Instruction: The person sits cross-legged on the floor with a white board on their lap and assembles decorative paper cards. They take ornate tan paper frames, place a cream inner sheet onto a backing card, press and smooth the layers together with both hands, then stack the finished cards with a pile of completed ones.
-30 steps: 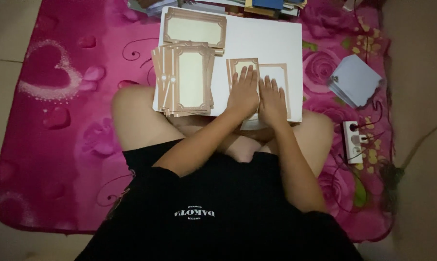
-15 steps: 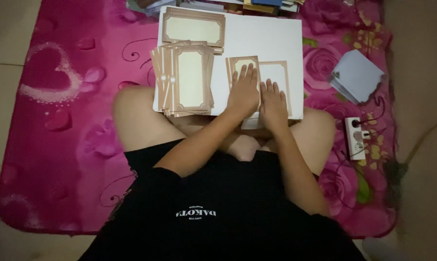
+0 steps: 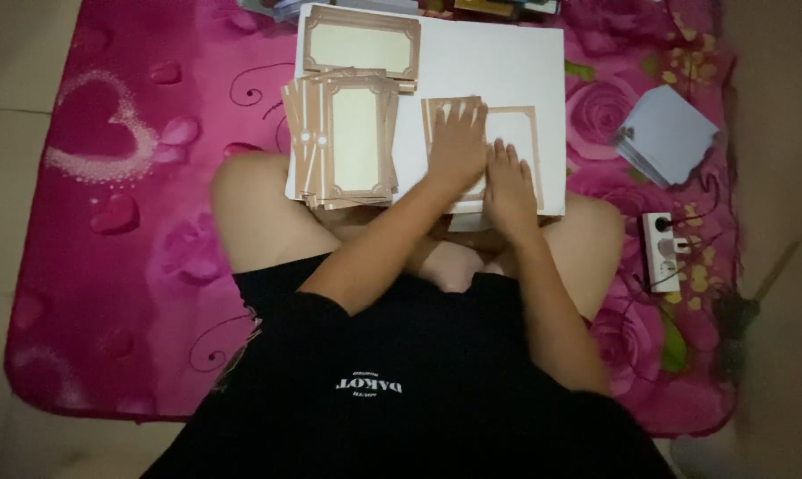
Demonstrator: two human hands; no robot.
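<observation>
Brown-bordered card (image 3: 507, 142) lies flat on the white board (image 3: 507, 62), right of centre, with its cream middle partly showing past the hands.

Head view, looking straight down. Person sits cross-legged on a pink floral mat (image 3: 108, 222), with the board resting across the knees. Left hand (image 3: 457, 146) lies palm down on the left part of the card, fingers spread and flat. Right hand (image 3: 509, 182) lies palm down just beside it on the card's lower middle, fingers close together and pointing up the board. The two hands touch or nearly touch along their inner edges; dim light makes it hard to tell which. Neither hand pinches anything.

To the left of the hands, a loose stack of similar cards (image 3: 343, 142) sits upright in portrait, fanned slightly, overhanging the board's near left edge. Above it, one more card (image 3: 361, 44) lies in landscape at the board's far left corner.

Off the board, to the right on the mat: a pile of pale blue-grey sheets (image 3: 671, 133), tilted. Nearer the right knee, a white power strip (image 3: 662, 253) with a plug in it.
</observation>
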